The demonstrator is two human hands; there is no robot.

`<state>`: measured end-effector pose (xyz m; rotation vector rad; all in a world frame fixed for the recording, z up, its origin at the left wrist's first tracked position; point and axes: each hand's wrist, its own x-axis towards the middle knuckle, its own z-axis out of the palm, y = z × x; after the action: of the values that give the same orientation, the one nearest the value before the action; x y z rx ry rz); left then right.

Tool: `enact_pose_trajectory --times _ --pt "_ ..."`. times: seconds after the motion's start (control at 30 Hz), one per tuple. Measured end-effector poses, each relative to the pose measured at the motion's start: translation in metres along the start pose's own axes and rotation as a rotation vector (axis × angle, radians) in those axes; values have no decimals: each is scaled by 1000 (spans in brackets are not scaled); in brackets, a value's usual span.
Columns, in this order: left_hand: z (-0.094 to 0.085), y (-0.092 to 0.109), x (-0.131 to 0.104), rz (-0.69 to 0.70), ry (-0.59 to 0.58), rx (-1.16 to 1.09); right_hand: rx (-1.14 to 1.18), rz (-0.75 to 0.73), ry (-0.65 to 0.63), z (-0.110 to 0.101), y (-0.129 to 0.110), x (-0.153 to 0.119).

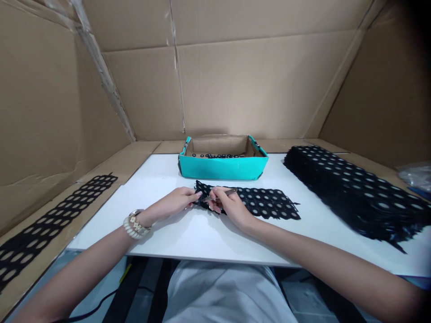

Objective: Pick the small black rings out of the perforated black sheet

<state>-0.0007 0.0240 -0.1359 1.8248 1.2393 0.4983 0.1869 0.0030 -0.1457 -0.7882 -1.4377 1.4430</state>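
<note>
Black perforated strips on a white table, walled in brown cardboard.

The rubber strip (266, 202) on the white table (202, 233) is black, patterned with rows of oval holes; the stack of strips (353, 188) and the lone strip (50, 220) on the cardboard ledge show the same black, hole-dotted pattern. The tray (222, 168) is teal outside, brown inside, holding black rings (218, 155). The tool (224, 193) is silver-grey; the wristwatch (136, 224) cream and gold.

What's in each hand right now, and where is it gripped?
Left hand pinches the perforated black strip at its left end; right hand holds a slim metal tool mid-shaft.
</note>
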Motion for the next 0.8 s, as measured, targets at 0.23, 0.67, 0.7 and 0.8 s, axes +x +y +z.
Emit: enact_pose_trajectory --times 0.23,0.67,0.7,0.8 --pt "-2 7 -4 61 -43 18 -17 2 -3 2 -1 0" --pt "4 10 0 -3 -79 -267 -519 -173 -121 2 -7 -5" --pt "5 11 0 -11 -83 -296 -530 -168 -124 3 -8 -4" --pt "5 13 1 -20 -113 -398 -548 -151 -118 6 -10 -3"
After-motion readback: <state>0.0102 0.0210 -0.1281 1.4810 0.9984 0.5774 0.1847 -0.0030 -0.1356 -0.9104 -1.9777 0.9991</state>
